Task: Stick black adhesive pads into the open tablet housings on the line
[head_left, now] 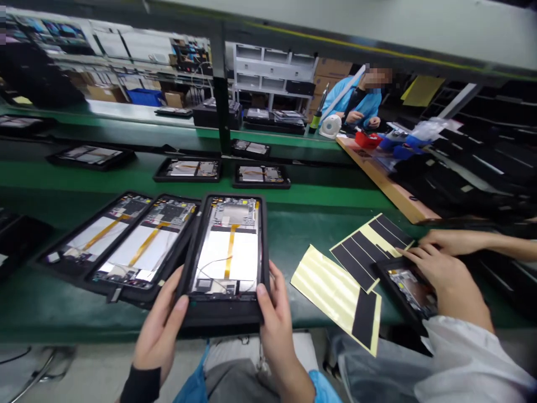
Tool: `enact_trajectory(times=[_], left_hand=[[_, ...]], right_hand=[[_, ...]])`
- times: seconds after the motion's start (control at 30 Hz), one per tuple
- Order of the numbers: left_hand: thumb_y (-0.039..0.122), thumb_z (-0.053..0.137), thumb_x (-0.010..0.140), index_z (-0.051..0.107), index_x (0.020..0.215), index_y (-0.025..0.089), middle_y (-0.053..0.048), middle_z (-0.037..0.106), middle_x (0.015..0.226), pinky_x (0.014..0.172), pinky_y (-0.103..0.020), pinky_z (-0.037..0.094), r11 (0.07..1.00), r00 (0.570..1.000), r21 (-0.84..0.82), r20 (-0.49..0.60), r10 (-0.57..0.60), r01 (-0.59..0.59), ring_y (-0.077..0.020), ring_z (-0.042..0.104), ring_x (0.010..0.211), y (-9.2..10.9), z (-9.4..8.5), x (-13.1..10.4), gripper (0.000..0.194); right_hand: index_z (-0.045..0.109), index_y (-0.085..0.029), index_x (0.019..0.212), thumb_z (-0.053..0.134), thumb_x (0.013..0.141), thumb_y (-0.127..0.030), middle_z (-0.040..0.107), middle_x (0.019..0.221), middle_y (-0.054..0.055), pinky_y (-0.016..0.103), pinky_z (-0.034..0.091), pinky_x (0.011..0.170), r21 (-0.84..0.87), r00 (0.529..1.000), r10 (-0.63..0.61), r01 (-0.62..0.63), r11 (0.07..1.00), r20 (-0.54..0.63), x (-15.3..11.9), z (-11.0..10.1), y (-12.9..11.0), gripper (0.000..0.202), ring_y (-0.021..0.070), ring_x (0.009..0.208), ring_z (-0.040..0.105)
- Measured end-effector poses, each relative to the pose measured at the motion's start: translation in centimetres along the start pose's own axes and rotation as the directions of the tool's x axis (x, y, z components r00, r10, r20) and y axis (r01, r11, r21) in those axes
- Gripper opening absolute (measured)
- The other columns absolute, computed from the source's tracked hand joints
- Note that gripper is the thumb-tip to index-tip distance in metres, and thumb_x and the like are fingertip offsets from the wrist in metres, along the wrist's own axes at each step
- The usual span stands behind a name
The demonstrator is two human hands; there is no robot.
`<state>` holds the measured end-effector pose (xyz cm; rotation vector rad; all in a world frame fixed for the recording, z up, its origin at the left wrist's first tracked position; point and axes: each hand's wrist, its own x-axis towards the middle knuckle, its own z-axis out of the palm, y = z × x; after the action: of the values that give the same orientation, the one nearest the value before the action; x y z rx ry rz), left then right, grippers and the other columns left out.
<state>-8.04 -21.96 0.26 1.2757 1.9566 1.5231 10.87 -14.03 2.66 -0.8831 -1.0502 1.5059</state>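
Between my two hands is an opened tablet [243,254] in a black foam tray [222,313], its white battery, orange ribbon cable and circuit board exposed. My left hand [161,324] grips the tray's lower left corner, thumb on top. On the opposite side, my right hand [277,313] holds the lower right edge with the thumb over the rim. Just left of it, two similar opened tablets lie slanted in black trays: a nearer one [145,254] and a farther one [104,232]. The tray's underside is hidden.
At right, a co-worker's hands [448,268] work over another tablet [411,285]. Yellow backing sheets [327,285] with black adhesive strips lie between us. More trayed tablets [188,168] sit on the green belt [134,182] beyond. Another person in blue [356,103] sits behind a fan [330,126].
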Motion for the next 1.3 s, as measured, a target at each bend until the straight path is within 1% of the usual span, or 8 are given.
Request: enact_trajectory(times=[0.17,0.37,0.53,0.63,0.8,0.97,1.17,1.3], left_hand=[[0.031,0.05,0.108,0.047,0.156,0.031,-0.007,0.056,0.156,0.119,-0.037,0.047,0.958,0.955,0.096,0.159,0.252,-0.269,-0.0237,0.054,0.143,-1.5,3.7,-0.4,0.048],[0.033,0.054,0.106,0.067,0.122,0.015,-0.012,0.073,0.109,0.085,-0.038,0.05,0.511,0.663,0.434,0.362,0.655,-0.742,-0.0266,0.064,0.096,-0.9,4.3,2.5,0.027],[0.022,0.05,0.107,0.07,0.105,0.015,-0.006,0.073,0.089,0.069,-0.032,0.045,0.411,0.533,0.345,0.451,0.716,-0.844,-0.0204,0.064,0.078,0.4,4.2,4.0,0.02],[0.018,0.046,0.107,0.068,0.1,0.014,-0.006,0.074,0.088,0.072,-0.032,0.048,0.462,0.576,0.349,0.402,0.712,-0.815,-0.0195,0.067,0.077,1.0,4.2,3.7,0.023],[0.035,0.048,0.109,0.068,0.095,0.018,0.0,0.071,0.075,0.062,-0.021,0.053,0.903,0.915,0.185,0.202,0.35,-0.387,-0.0137,0.068,0.066,3.2,6.2,1.4,0.029],[0.04,0.051,0.107,0.071,0.098,0.019,0.0,0.07,0.076,0.061,-0.021,0.054,0.987,0.938,-0.063,0.307,0.163,-0.151,-0.0135,0.067,0.066,5.4,9.2,0.2,0.031],[0.021,0.053,0.102,0.075,0.118,0.025,-0.009,0.069,0.141,0.116,-0.048,0.043,0.601,0.529,0.032,0.515,0.675,-0.799,-0.0296,0.058,0.137,2.8,8.7,2.3,0.027],[0.023,0.052,0.102,0.075,0.121,0.029,-0.006,0.065,0.148,0.124,-0.058,0.03,0.514,0.471,0.103,0.582,0.663,-0.851,-0.0329,0.051,0.144,0.2,7.4,3.7,0.03]], right_hand=[[0.048,-0.024,0.151,0.054,0.105,-0.054,0.054,0.16,0.013,0.043,0.045,0.123,-0.266,0.992,-0.02,-0.015,0.964,-0.128,-1.4,-5.2,1.5,0.055,0.0268,0.149,0.051],[0.041,-0.017,0.16,0.042,0.109,-0.047,0.046,0.164,0.017,0.056,0.036,0.127,-0.641,0.994,-0.062,-0.007,0.767,-0.086,-1.2,-6.8,3.1,0.059,0.0315,0.155,0.04],[0.039,-0.019,0.162,0.044,0.109,-0.028,0.045,0.164,0.019,0.058,0.041,0.122,-0.792,0.964,-0.262,0.185,0.582,0.032,-1.8,-6.3,1.1,0.054,0.032,0.154,0.039],[0.062,-0.024,0.139,0.049,0.106,-0.02,0.065,0.14,0.013,0.045,0.049,0.112,-0.742,0.921,-0.387,0.289,0.605,0.043,-2.3,-5.5,-1.0,0.036,0.0256,0.135,0.056],[0.075,-0.022,0.111,0.064,0.098,-0.028,0.075,0.1,0.006,0.03,0.057,0.08,-0.451,0.995,-0.07,0.097,0.887,0.076,-1.1,-3.4,-2.8,0.018,0.0185,0.089,0.07],[0.073,-0.02,0.09,0.067,0.095,-0.032,0.072,0.087,0.003,0.027,0.055,0.074,-0.385,0.998,-0.012,0.036,0.922,0.064,1.7,-4.4,-4.2,0.015,0.0177,0.081,0.069],[0.067,-0.022,0.093,0.054,0.104,-0.026,0.066,0.108,0.008,0.033,0.053,0.09,-0.695,0.974,-0.1,0.217,0.686,0.205,2.6,-8.3,-7.5,0.017,0.0209,0.106,0.065],[0.067,-0.022,0.097,0.055,0.103,-0.019,0.062,0.128,0.012,0.05,0.044,0.115,-0.798,0.907,-0.041,0.39,0.46,0.42,2.2,-8.0,-6.5,0.014,0.0284,0.135,0.051]])
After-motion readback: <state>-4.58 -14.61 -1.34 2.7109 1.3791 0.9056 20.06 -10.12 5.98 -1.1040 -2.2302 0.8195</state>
